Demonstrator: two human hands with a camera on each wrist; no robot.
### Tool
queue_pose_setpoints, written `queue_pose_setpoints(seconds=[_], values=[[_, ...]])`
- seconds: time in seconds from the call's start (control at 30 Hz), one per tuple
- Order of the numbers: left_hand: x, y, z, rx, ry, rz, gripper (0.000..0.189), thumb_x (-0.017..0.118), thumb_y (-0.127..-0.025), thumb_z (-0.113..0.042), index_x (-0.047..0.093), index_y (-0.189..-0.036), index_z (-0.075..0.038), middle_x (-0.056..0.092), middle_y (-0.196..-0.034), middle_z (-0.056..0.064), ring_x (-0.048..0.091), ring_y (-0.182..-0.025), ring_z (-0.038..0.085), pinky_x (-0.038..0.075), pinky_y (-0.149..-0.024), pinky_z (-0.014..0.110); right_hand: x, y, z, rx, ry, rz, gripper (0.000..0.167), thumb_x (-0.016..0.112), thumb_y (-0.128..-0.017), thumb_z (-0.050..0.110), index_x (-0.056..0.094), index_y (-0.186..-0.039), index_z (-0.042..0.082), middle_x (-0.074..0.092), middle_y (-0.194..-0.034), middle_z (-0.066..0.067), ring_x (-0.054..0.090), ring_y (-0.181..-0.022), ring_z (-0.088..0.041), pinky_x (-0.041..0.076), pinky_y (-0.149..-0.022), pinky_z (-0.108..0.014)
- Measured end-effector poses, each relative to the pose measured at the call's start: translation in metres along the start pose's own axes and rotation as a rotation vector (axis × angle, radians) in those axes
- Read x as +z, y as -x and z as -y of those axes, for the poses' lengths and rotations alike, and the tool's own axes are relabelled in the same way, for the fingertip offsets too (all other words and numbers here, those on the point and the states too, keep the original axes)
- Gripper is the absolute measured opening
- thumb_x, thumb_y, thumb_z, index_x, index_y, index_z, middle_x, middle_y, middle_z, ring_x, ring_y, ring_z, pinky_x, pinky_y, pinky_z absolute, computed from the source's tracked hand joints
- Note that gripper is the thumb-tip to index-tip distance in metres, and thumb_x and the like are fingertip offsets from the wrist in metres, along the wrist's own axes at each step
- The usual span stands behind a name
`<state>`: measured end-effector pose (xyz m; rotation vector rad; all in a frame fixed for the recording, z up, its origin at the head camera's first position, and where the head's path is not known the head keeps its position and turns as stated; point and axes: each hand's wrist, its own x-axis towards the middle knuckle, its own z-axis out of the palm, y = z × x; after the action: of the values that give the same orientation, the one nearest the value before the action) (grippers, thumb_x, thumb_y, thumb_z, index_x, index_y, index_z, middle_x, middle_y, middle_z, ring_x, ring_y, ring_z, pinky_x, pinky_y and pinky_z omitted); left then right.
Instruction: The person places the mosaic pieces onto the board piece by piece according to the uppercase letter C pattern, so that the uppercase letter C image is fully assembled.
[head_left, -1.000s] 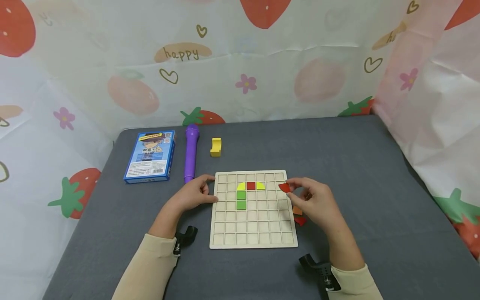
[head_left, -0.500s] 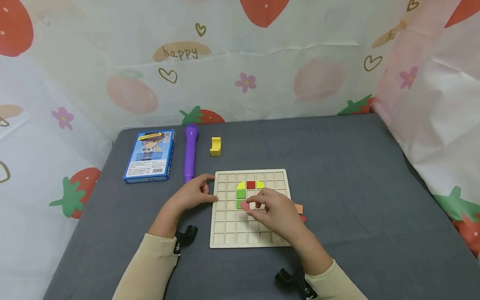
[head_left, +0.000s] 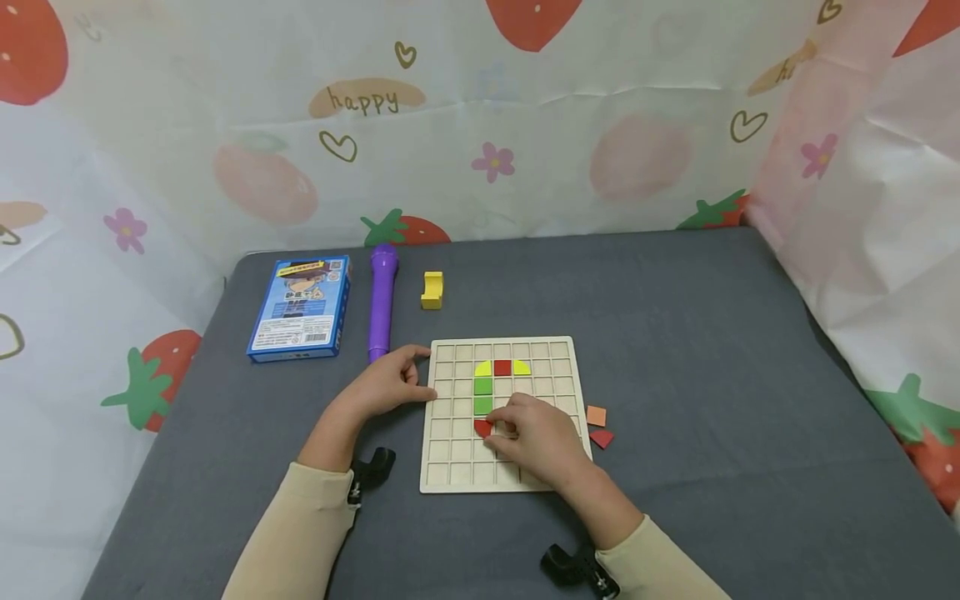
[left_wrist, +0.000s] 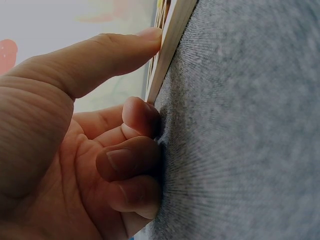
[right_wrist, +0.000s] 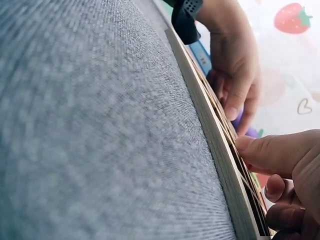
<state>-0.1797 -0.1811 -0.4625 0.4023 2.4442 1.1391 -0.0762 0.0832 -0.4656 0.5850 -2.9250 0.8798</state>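
Observation:
A pale wooden grid board [head_left: 450, 477] lies on the dark cloth. My left hand [head_left: 381, 386] rests at its left edge, thumb and index finger touching the rim apart from each other; the left wrist view shows the other fingers curled near the cloth. Over the lower middle of the board, my right hand [head_left: 543, 437] pinches a small red rounded tile [head_left: 482, 428] at a cell below two green tiles [head_left: 483, 396]. Above these, a red square tile [head_left: 502, 367] sits between two yellow rounded tiles [head_left: 521, 367]. Part of the grid is hidden under the right hand.
Right of the board lie an orange square tile [head_left: 596, 416] and a red fan-shaped tile [head_left: 602, 438]. Behind, at left, are a blue box [head_left: 298, 308], a purple microphone-shaped stick [head_left: 382, 300] and a yellow block [head_left: 432, 290]. A printed curtain backs the table [head_left: 712, 333].
My right hand has carried the red rounded tile left from the board's right edge, then down to the cell below the green tiles. The left hand has stayed at the board's edge.

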Motion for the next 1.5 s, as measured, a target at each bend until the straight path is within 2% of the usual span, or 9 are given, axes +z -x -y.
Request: queue_pose_setpoints(seconds=[0.17, 0.33, 0.57, 0.8, 1.0, 1.17, 1.3, 1.5], values=[[-0.001, 0.0, -0.001, 0.008, -0.003, 0.002, 0.069, 0.083, -0.087, -0.021, 0.049, -0.145, -0.001, 0.053, -0.072, 0.004, 0.046, -0.061, 0.016, 0.036, -0.059, 0.032, 0.004, 0.0, 0.0, 0.024, -0.02, -0.048, 0.021, 0.087, -0.083, 0.028, 0.081, -0.102, 0.023, 0.044, -0.072, 0.012, 0.041, -0.06, -0.005, 0.036, -0.053, -0.026], [-0.001, 0.001, 0.001, -0.002, -0.007, 0.003, 0.069, 0.083, -0.087, -0.021, 0.05, -0.144, -0.003, 0.053, -0.072, 0.004, 0.046, -0.062, 0.017, 0.036, -0.059, 0.032, 0.007, 0.002, 0.0, 0.025, -0.041, -0.087, 0.012, 0.087, -0.083, 0.028, 0.084, -0.095, 0.025, 0.045, -0.071, 0.014, 0.041, -0.059, -0.003, 0.036, -0.052, -0.024], [-0.003, 0.002, 0.0, -0.004, -0.007, 0.003, 0.069, 0.083, -0.087, -0.02, 0.05, -0.145, -0.002, 0.053, -0.072, 0.004, 0.046, -0.061, 0.016, 0.036, -0.058, 0.031, -0.005, 0.005, -0.001, -0.005, -0.027, -0.061, 0.016, 0.086, -0.084, 0.03, 0.082, -0.099, 0.024, 0.047, -0.074, 0.014, 0.043, -0.061, -0.003, 0.038, -0.054, -0.025], [-0.003, 0.002, -0.004, 0.004, -0.004, -0.003, 0.069, 0.083, -0.087, -0.019, 0.05, -0.144, -0.001, 0.053, -0.073, 0.004, 0.046, -0.062, 0.016, 0.036, -0.059, 0.031, -0.04, 0.009, -0.019, 0.086, -0.104, -0.025, 0.027, 0.085, -0.086, 0.026, 0.08, -0.11, 0.016, 0.046, -0.072, 0.009, 0.041, -0.064, -0.009, 0.036, -0.059, -0.029], [-0.001, 0.001, -0.002, 0.006, -0.001, -0.002, 0.07, 0.084, -0.087, -0.019, 0.05, -0.145, 0.0, 0.053, -0.073, 0.004, 0.046, -0.063, 0.016, 0.036, -0.059, 0.031, -0.065, 0.017, -0.044, 0.141, -0.128, 0.029, 0.034, 0.082, -0.088, 0.019, 0.075, -0.119, 0.008, 0.052, -0.081, 0.005, 0.045, -0.069, -0.012, 0.04, -0.063, -0.032], [0.0, 0.001, -0.001, 0.007, -0.003, -0.004, 0.07, 0.084, -0.086, -0.02, 0.05, -0.145, -0.001, 0.053, -0.073, 0.004, 0.046, -0.063, 0.016, 0.036, -0.059, 0.032, -0.08, 0.024, -0.066, 0.241, -0.174, 0.066, 0.027, 0.078, -0.091, 0.014, 0.075, -0.117, 0.007, 0.057, -0.089, -0.001, 0.05, -0.073, -0.017, 0.044, -0.064, -0.035], [0.0, 0.001, -0.001, 0.009, -0.003, -0.003, 0.07, 0.084, -0.086, -0.019, 0.05, -0.144, 0.0, 0.053, -0.073, 0.004, 0.046, -0.062, 0.016, 0.036, -0.059, 0.032, -0.087, 0.03, -0.081, 0.319, -0.171, 0.092, 0.027, 0.079, -0.091, 0.019, 0.074, -0.114, 0.006, 0.059, -0.092, -0.004, 0.052, -0.074, -0.019, 0.046, -0.065, -0.036], [0.001, 0.0, 0.0, 0.006, -0.002, -0.003, 0.071, 0.084, -0.086, -0.02, 0.05, -0.144, -0.001, 0.054, -0.073, 0.004, 0.046, -0.062, 0.016, 0.036, -0.058, 0.032, -0.089, 0.034, -0.092, 0.366, -0.17, 0.131, 0.021, 0.078, -0.09, 0.019, 0.074, -0.105, 0.004, 0.056, -0.084, -0.004, 0.05, -0.076, -0.02, 0.042, -0.067, -0.036]])
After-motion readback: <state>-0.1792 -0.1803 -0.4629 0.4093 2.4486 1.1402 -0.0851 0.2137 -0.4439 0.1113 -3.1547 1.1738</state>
